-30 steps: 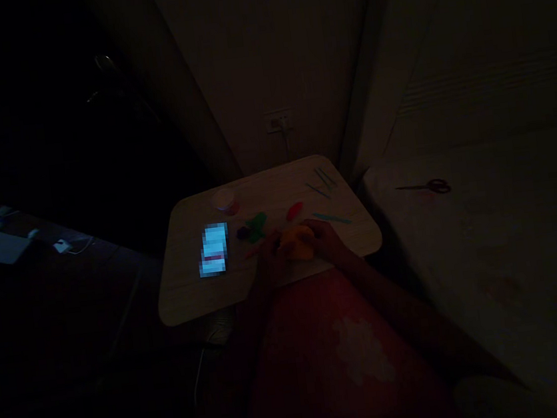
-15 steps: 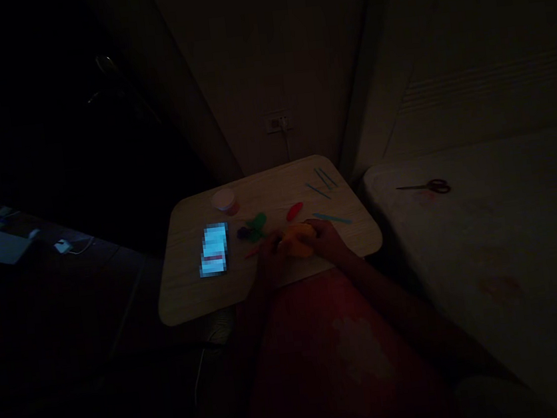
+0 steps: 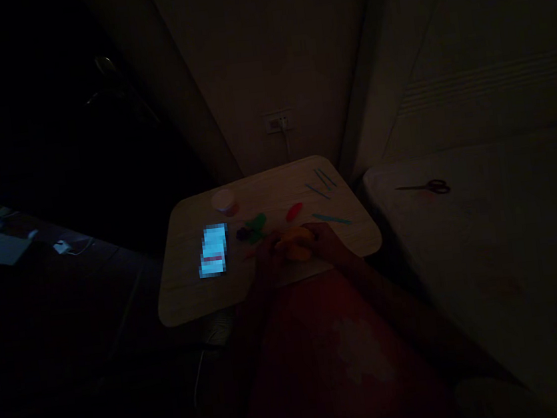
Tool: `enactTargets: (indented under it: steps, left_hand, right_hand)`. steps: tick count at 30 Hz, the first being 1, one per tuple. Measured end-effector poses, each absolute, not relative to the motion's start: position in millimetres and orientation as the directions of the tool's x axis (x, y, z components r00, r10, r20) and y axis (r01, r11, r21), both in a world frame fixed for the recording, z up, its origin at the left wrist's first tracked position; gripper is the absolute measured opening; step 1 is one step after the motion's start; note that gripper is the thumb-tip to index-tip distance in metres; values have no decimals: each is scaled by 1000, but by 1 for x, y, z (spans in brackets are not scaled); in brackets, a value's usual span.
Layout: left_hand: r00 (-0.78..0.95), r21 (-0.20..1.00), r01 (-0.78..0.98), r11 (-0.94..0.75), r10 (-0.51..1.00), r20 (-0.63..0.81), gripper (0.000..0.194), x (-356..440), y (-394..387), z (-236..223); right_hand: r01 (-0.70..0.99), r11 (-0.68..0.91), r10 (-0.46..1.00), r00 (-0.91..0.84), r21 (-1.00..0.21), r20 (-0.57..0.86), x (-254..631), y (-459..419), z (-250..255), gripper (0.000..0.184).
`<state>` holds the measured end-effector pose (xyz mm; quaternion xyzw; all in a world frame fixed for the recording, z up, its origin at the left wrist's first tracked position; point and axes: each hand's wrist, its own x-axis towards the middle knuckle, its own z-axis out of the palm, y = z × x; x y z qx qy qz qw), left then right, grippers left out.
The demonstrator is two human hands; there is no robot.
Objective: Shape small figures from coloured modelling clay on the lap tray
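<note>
Both hands grip a soft-looking orange lump (image 3: 297, 251), perhaps modelling clay, low over the near edge of the small wooden table (image 3: 187, 293). My left hand (image 3: 268, 256) closes on its left side; my right hand (image 3: 321, 239) is curled round its right side, thumb across the front. Dim light hides the finger details. Just beyond lies a red oblong piece (image 3: 294, 212). Left of that are a green piece (image 3: 257, 223) and a dark purple lump (image 3: 242, 234). A thin reddish stick-like thing (image 3: 250, 256) lies beside my left hand.
A lit phone (image 3: 213, 250) lies on the table's left, below a pale tub (image 3: 223, 200). Several thin blue strips (image 3: 332, 219) rest at the right. Scissors (image 3: 427, 187) lie on the pale surface beyond. A plugged socket (image 3: 279, 123) is on the wall.
My hands and the orange lump have shifted slightly left and toward me, with fingers changing position on it. The things on the table stay in place.
</note>
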<state>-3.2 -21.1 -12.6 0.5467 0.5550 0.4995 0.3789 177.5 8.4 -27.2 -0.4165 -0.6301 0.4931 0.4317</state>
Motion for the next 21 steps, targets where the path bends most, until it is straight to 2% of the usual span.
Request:
enactTargets:
  steps: [12,18,21]
  left_hand:
    - [-139,994,102,-46,988,60,33,-7,-20,-22]
    - [-161,998,-52,-21,987,13,42,-3,-19,-14]
    - [-190,999,-44,-16,982,7,38,-4,-17,-16]
  right_hand:
    - [103,161,966,-222,-982,135,177,5,-16,28]
    - [-53,44,996,-69,-998,48,176,9,-21,37]
    - [-46,59,993,-98,-997,63,176,11,-26,38]
